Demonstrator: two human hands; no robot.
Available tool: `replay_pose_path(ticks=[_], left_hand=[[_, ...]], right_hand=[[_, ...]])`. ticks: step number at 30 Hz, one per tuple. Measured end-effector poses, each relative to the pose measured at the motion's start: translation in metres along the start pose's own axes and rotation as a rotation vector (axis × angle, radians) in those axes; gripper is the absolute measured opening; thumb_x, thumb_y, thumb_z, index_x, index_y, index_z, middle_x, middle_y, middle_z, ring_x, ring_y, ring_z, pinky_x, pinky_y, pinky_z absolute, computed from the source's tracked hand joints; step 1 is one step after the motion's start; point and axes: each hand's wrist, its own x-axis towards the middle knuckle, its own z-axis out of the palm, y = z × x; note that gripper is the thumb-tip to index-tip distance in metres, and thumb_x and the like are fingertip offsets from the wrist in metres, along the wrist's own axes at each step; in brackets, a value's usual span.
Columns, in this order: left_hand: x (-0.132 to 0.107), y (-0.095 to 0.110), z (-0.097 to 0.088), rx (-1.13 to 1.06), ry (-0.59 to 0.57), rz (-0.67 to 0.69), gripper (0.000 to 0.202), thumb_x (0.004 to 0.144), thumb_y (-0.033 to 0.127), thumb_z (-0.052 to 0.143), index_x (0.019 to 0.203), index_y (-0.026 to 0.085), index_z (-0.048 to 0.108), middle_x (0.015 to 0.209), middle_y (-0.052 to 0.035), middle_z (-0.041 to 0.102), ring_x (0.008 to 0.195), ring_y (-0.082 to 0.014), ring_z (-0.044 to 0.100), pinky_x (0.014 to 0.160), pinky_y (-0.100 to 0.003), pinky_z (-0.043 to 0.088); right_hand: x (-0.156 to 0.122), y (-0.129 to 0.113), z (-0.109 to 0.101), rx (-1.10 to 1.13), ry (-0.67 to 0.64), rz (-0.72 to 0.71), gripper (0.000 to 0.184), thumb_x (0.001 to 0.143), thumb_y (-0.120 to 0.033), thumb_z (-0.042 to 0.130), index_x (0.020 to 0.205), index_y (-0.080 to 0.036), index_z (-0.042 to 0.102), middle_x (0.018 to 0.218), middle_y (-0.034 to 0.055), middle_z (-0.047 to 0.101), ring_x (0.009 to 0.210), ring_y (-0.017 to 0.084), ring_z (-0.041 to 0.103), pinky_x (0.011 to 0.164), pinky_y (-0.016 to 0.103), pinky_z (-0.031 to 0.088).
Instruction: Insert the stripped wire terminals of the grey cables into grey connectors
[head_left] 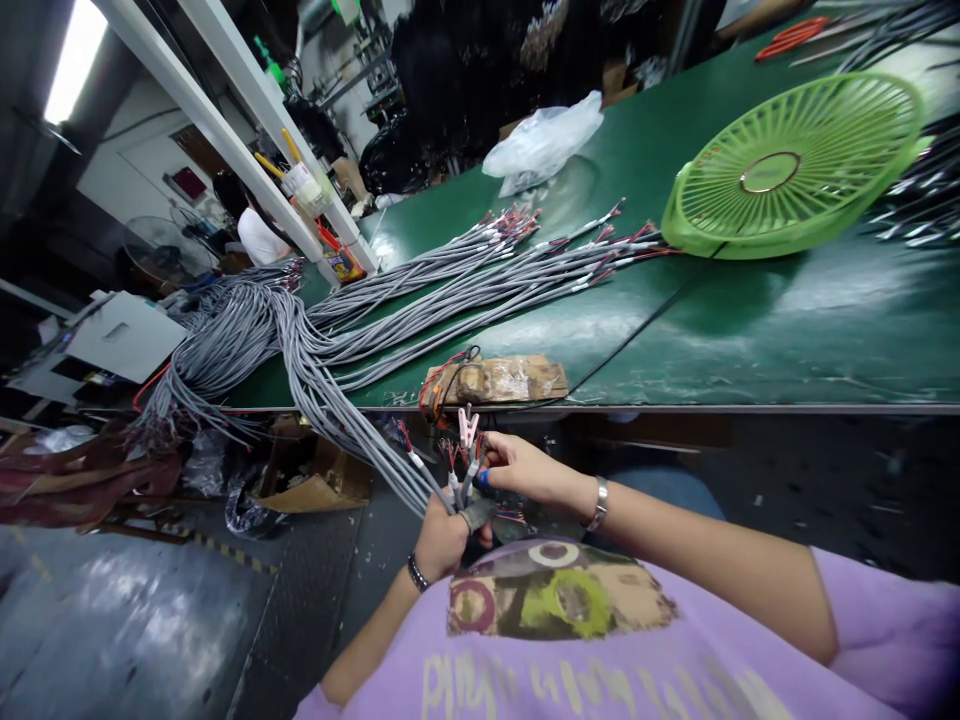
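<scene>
At a bench (750, 345), the left hand (442, 541) grips cables (358, 440) as the right hand (525, 467) pinches wires (481, 442) beside a clip (468, 430); a fan (795, 165) sits at 2 o'clock.

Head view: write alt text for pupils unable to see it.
A person's left hand holds grey cables, the right hand at their exposed wire ends. Behind, more cables and a green fan sit on a green table.

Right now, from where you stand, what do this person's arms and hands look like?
The right arm has a loose lilac sleeve, with a shiny silver-toned band at the wrist. The right hand has a small blue cover on one digit. The left hand has a dark, beaded-looking bracelet at its wrist.
</scene>
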Motion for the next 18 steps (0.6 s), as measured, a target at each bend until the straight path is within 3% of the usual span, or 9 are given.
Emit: replay_pose_path(ticks=[6,10,15,18], left_hand=[[0.001,0.003,0.0,0.073,-0.038,-0.021,0.034,0.062,0.039,0.071,0.045,0.014,0.054,0.038,0.0008,0.05,0.036,-0.0093,0.045,0.044,-0.023,0.039],[-0.001,0.001,-0.003,0.033,-0.032,0.02,0.035,0.066,0.038,0.069,0.045,0.014,0.053,0.037,0.0012,0.049,0.035,-0.0089,0.044,0.043,-0.023,0.038],[0.001,-0.001,-0.006,-0.171,0.049,0.066,0.028,0.064,0.036,0.071,0.054,0.015,0.055,0.039,0.0022,0.052,0.034,-0.0093,0.044,0.038,-0.022,0.037],[0.006,0.005,-0.005,-0.238,0.078,0.066,0.028,0.063,0.035,0.072,0.056,0.014,0.055,0.038,0.0024,0.051,0.034,-0.0089,0.044,0.038,-0.021,0.038]], right_hand=[[0.001,0.006,0.006,0.048,0.011,-0.02,0.024,0.056,-0.014,0.065,0.078,-0.016,0.054,0.067,-0.0031,0.06,0.062,0.011,0.055,0.06,0.022,0.043],[-0.003,0.003,0.0,0.122,0.038,-0.014,0.022,0.06,-0.02,0.069,0.076,-0.016,0.055,0.068,-0.0021,0.061,0.063,0.011,0.056,0.061,0.022,0.043],[0.001,0.005,-0.02,0.353,0.227,0.119,0.021,0.076,-0.037,0.063,0.077,-0.017,0.056,0.069,0.0024,0.063,0.063,0.011,0.059,0.057,0.022,0.046],[0.012,0.009,-0.021,0.471,0.16,0.234,0.027,0.081,-0.044,0.056,0.082,-0.017,0.056,0.074,0.0046,0.064,0.058,0.011,0.058,0.05,0.021,0.046]])
